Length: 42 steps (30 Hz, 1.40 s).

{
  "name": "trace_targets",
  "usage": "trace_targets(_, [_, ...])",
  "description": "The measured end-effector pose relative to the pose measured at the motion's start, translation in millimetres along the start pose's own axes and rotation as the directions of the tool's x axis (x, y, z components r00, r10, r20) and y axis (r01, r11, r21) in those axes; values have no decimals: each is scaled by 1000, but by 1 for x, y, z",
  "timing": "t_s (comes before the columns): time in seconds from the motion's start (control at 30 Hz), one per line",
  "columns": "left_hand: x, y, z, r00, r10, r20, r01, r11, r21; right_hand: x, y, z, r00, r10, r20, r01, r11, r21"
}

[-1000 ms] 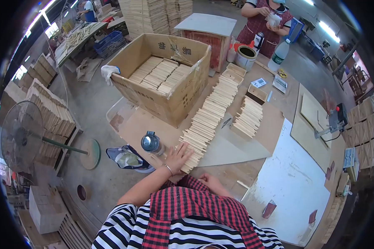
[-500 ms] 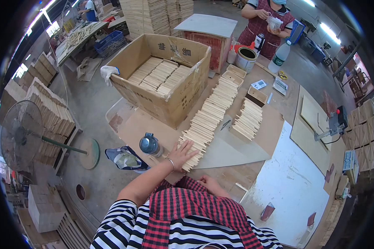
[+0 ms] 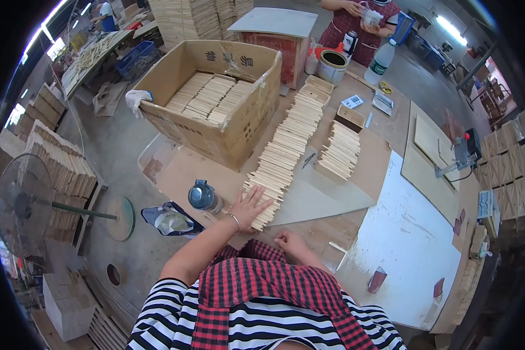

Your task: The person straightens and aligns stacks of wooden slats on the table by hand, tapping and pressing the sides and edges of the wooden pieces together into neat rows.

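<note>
A long, slightly curving row of thin wooden sticks lies packed side by side on the work table. My left hand rests flat on its near end, fingers spread and pressing on the sticks. Close to the table's near edge, just in front of the checked apron, is my right hand. Its fingers are curled together, and whatever they may hold is hidden. A shorter batch of sticks lies to the right of the long row, near a small wooden box.
A large cardboard box holding stick bundles stands left of the row. A blue-lidded water bottle is beside my left forearm. Farther back are an open can, a clear plastic bottle and yellow scissors. A co-worker stands across the table.
The view has shifted a little, moving the scene left and up. My right hand now shows more clearly, a bit farther out from the apron. My left hand stays on the sticks.
</note>
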<state>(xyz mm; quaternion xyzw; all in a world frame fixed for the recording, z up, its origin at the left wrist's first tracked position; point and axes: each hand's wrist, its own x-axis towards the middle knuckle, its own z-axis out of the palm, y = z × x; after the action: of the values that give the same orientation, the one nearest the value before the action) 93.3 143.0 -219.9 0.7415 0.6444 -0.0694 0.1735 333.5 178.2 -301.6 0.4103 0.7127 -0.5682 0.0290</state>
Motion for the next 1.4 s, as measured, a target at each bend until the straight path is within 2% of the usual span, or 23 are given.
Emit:
trace_targets(0.17, [1,-1,0,1000,2,0,-2,1000,8,0,-1,1,1000,-13,-23,12,999,-34])
trace_targets(0.33, [0,-2,3,1000,10,-8,-10,1000,19,-1,3,4,999,18,-46,-17,1000,13])
trace_targets(0.43, [2,0,-1,998,-10,54,8,999,35,-1,4,3,994,-59,-94,49,993,-107])
trace_targets(0.5, [2,2,-6,996,-20,90,17,999,35,-2,1,2,996,-38,-84,31,997,-75])
trace_targets(0.73, [0,0,0,1000,5,15,-6,998,62,2,6,3,993,-75,-91,67,994,-83])
trace_targets(0.87, [0,1,-4,999,3,32,-4,999,51,3,6,1,993,-85,-78,80,995,-62])
trace_targets(1.0, [0,1,-3,1000,0,29,-2,998,67,6,9,-3,990,-143,-19,143,990,-17])
trace_targets(1.1, [0,1,5,1000,-3,-5,3,997,72,1,-14,-29,993,-114,-36,119,972,204])
trace_targets(1.13, [0,1,6,1000,-6,-23,7,997,74,-1,-22,-39,993,-111,-42,117,971,208])
trace_targets(1.2, [-3,2,4,1000,-4,-18,6,997,77,-6,-35,-61,979,-147,-142,180,950,256])
trace_targets(1.4, [-15,6,-6,1000,-13,18,12,995,94,-17,-39,-85,968,-126,-216,188,935,301])
